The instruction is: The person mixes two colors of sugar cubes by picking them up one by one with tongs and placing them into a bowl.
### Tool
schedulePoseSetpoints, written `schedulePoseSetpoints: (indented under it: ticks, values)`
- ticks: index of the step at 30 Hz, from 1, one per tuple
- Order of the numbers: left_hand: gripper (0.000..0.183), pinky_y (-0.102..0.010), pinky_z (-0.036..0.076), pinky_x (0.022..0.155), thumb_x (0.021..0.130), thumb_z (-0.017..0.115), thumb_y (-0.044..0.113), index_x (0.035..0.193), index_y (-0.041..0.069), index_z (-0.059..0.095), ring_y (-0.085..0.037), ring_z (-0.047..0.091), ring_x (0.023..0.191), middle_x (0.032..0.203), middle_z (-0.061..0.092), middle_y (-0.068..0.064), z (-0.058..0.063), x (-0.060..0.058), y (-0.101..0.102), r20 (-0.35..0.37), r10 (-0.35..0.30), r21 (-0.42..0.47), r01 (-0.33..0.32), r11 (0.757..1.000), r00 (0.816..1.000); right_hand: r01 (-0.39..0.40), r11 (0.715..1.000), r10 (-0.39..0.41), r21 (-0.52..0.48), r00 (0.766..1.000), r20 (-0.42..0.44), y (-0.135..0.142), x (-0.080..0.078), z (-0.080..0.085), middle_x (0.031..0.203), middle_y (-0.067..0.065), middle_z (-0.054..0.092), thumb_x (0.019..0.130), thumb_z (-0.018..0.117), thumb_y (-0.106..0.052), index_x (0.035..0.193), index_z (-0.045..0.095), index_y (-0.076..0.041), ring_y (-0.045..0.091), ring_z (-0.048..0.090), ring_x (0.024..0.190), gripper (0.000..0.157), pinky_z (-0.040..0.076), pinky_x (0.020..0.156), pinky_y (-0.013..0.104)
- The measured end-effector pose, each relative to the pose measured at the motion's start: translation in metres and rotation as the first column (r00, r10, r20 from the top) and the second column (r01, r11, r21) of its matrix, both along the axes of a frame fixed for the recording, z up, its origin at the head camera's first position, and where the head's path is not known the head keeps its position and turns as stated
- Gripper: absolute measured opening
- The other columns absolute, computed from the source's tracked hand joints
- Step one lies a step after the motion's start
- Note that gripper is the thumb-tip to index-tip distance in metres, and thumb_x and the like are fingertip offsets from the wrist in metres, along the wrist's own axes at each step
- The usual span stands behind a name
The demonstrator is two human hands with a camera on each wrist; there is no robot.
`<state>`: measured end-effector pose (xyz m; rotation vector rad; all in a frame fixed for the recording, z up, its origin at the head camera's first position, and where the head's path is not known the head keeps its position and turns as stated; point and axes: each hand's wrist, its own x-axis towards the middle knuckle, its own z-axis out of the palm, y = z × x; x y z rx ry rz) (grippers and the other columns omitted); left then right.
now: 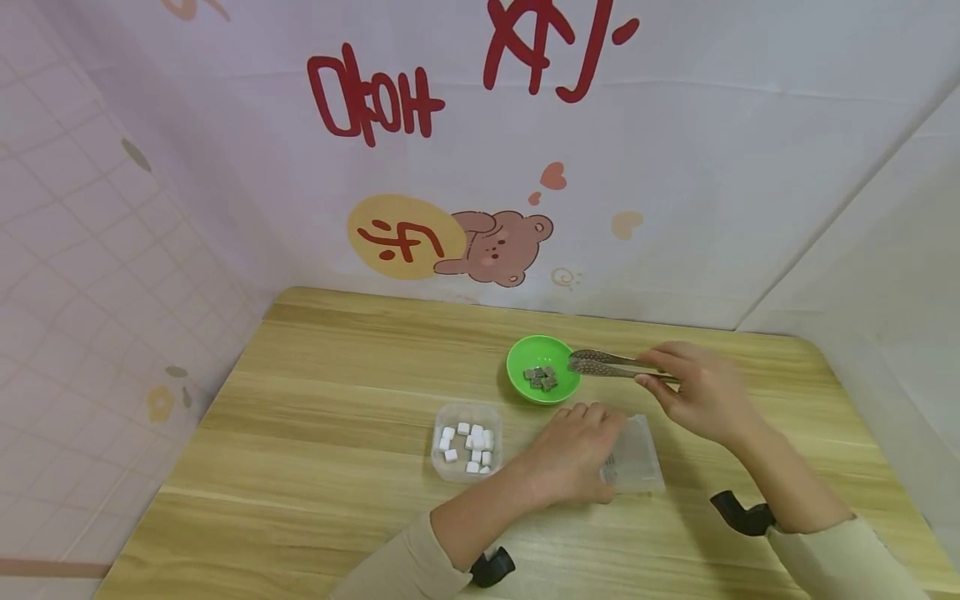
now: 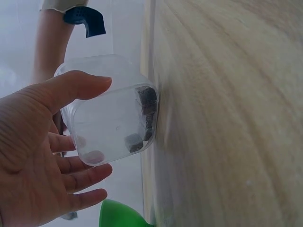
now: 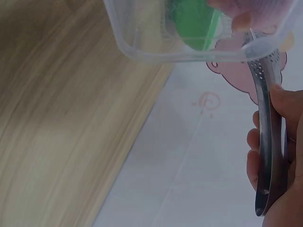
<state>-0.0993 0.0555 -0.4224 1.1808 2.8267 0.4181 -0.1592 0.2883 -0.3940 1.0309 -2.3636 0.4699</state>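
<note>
My left hand (image 1: 573,454) grips a clear plastic container (image 1: 637,462) tipped on its side on the table, its open mouth facing right. Several dark grey cubes (image 2: 147,96) lie along its lower wall in the left wrist view. My right hand (image 1: 705,392) holds metal tongs (image 1: 603,369) with perforated tips, thumb on one arm and fingers round the other. Those tips are at the right rim of a green bowl (image 1: 558,354), slightly apart. More grey cubes (image 1: 540,377) sit on the bowl's bottom.
Left of my left hand stands a second clear container (image 1: 441,467) with several white cubes (image 1: 477,440). The wooden table (image 1: 337,358) ends at a printed cloth wall (image 1: 675,267) behind, with more cloth at the left and right. Black curved pieces (image 1: 742,515) sit by both wrists.
</note>
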Motion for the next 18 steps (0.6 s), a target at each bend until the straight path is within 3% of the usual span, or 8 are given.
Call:
schedulePoseSetpoints:
  ticks: [4,12,18]
  values:
    - [0.082,-0.025,0.042,0.091,0.075,0.090,0.046,0.140,0.017,0.051,-0.009,0.049,0.100,0.114,0.054,0.006,0.001,0.000,0.000,-0.003,0.000,-0.003,0.000,1.000,1.000,-0.002,1.000,0.002,0.019,1.000,0.030,-0.008,-0.005,-0.006,0.096,0.007,0.075,0.077,0.086,-0.008,0.103,0.078,-0.003,0.020,0.068,0.072,0.028,0.055,0.060,0.041]
    - [0.081,-0.026,0.043,0.095,0.075,0.090,0.047,0.138,0.016,0.051,-0.010,0.049,0.105,0.116,0.053,0.006,0.000,0.000,0.000,-0.008,0.002,-0.023,-0.002,1.000,1.000,0.014,0.998,-0.017,0.062,0.998,0.060,-0.017,-0.006,-0.017,0.097,0.006,0.075,0.078,0.087,-0.012,0.105,0.078,-0.004,0.021,0.070,0.074,0.030,0.056,0.061,0.041]
    - [0.079,-0.025,0.043,0.092,0.075,0.091,0.046,0.137,0.016,0.051,-0.009,0.048,0.100,0.113,0.052,0.007,0.000,0.000,-0.001,-0.017,-0.002,-0.013,0.002,1.000,1.000,0.031,0.999,-0.032,0.014,0.994,0.103,-0.011,0.001,-0.012,0.106,0.009,0.075,0.076,0.086,-0.008,0.114,0.077,-0.003,0.025,0.073,0.080,0.040,0.057,0.062,0.044]
